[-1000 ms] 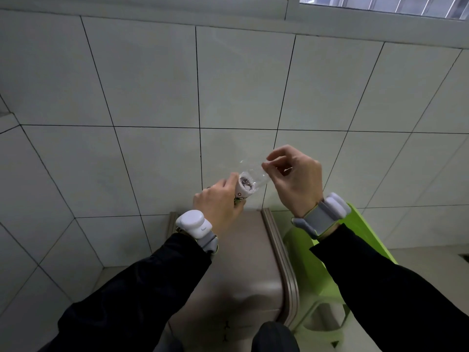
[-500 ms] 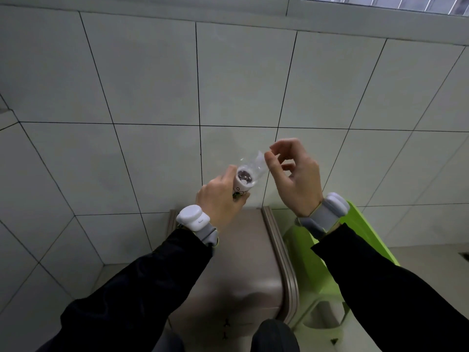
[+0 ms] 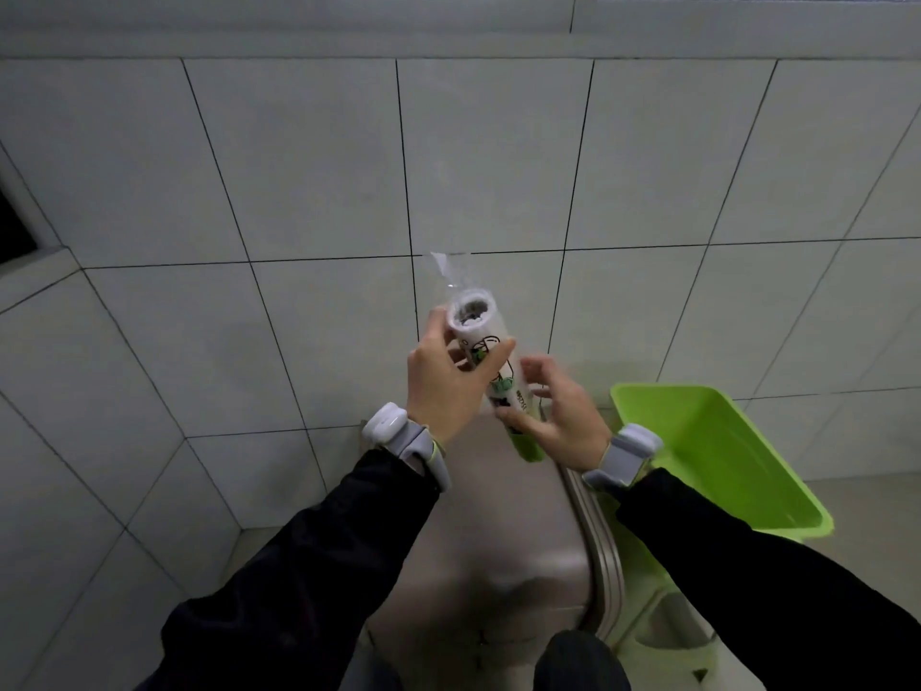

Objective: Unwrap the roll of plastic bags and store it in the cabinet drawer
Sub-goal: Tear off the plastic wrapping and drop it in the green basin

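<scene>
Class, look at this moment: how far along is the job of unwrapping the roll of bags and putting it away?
Early on. Done: the clear wrapper seems opened at the top, a loose flap sticking up. In hand: the left hand grips the roll while the right hand holds its lower end. Left: the printed wrapper still covers the roll, and no drawer is visible, so storing remains.

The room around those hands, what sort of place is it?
Probably a tiled utility or kitchen corner of a home. Large pale wall tiles cover the walls, a grey-brown cabinet top sits below the hands, and a green plastic stool stands beside it.
</scene>
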A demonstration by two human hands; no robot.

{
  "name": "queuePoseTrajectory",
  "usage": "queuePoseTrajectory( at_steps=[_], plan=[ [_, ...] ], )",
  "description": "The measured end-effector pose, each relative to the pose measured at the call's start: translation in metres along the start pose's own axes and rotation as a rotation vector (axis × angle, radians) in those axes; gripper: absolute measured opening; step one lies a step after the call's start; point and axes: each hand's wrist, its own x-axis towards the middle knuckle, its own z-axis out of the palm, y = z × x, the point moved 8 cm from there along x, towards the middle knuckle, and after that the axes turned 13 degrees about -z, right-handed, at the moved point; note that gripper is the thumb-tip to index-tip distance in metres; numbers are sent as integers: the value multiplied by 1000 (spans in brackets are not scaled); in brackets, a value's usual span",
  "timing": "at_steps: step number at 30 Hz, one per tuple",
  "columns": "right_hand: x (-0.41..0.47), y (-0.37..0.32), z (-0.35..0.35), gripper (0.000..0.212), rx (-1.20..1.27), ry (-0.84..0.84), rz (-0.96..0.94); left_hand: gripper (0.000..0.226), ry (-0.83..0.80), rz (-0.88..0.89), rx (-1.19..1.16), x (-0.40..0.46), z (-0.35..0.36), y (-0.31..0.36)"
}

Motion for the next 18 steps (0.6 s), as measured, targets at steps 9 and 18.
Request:
queuePoseTrajectory(
  at_steps=[9,18],
  plan=[
    [3,-10,-6,44,-45,74,-79,44,9,-54,-117,-3,-4,0],
    [13,-9,-32,48,-130,160,-58,62,9,-19,147,-6,-2,-7]
  ],
)
